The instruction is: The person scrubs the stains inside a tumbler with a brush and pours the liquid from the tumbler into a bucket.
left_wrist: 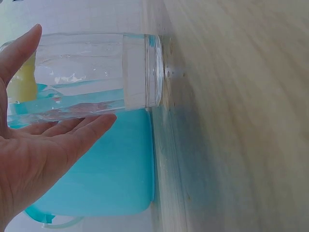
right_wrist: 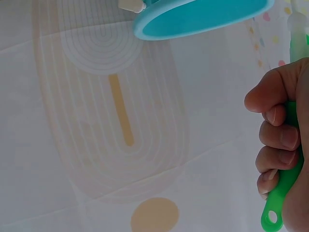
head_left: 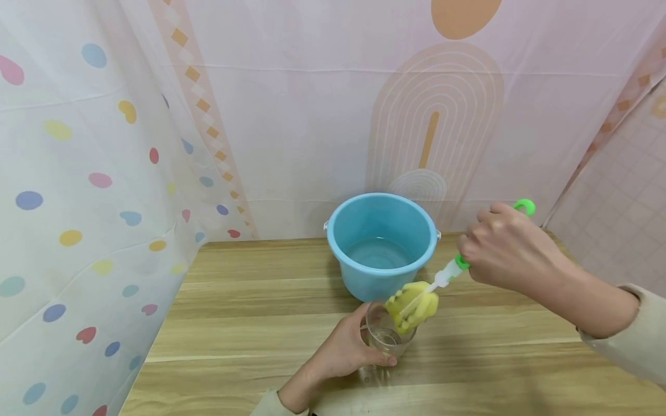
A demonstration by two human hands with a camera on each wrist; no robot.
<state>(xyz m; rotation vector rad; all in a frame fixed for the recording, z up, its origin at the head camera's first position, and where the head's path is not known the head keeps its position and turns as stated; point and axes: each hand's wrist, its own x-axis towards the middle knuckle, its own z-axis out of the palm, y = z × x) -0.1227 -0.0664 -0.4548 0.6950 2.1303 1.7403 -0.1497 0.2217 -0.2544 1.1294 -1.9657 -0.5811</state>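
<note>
In the head view, a clear glass (head_left: 391,348) is upright at about 5 o'clock from the middle of the scene, its base down at the worktop (head_left: 250,323). The left hand (head_left: 343,348) comes to it from 8 o'clock and its grip is filled by the glass, thumb on the near side and the other fingers along the far side, as the left wrist view also shows. From 2 o'clock the right hand (head_left: 502,248) holds a brush by its green handle (head_left: 525,206), fingers wrapped firmly round it; the looped end sticks out past the fist at 1 o'clock, while the white neck (head_left: 443,276) slants down toward 8 o'clock. At that lower end the yellow sponge head (head_left: 416,306) overlaps the mouth of the glass, on its 2 o'clock side; how far it reaches inside, I cannot tell. Just beyond the glass, at 12 o'clock, a light blue bucket (head_left: 359,282) stands on the worktop with what looks like water in its bottom. A few droplets (left_wrist: 169,74) lie beside the base of the glass. Behind the bucket hangs a pale patterned cloth (head_left: 291,144), and from 9 to 11 o'clock a white one with coloured spots (head_left: 78,156).
</note>
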